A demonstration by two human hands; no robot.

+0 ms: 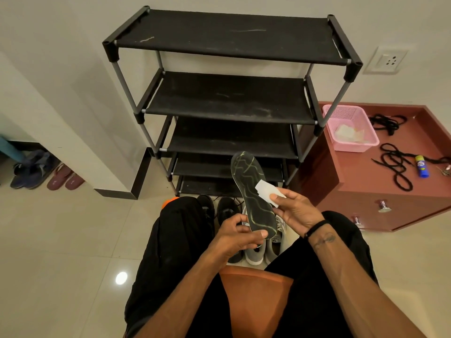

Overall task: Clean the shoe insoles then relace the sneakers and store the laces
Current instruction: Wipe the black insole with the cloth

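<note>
On glossy tile floor, shoe rack

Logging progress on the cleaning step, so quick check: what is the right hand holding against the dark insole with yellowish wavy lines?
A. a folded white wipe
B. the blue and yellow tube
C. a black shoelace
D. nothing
A: the right hand pinches a folded white wipe against the edge of the dark insole with yellowish wavy lines, while the left hand grips the insole's lower end.
</note>
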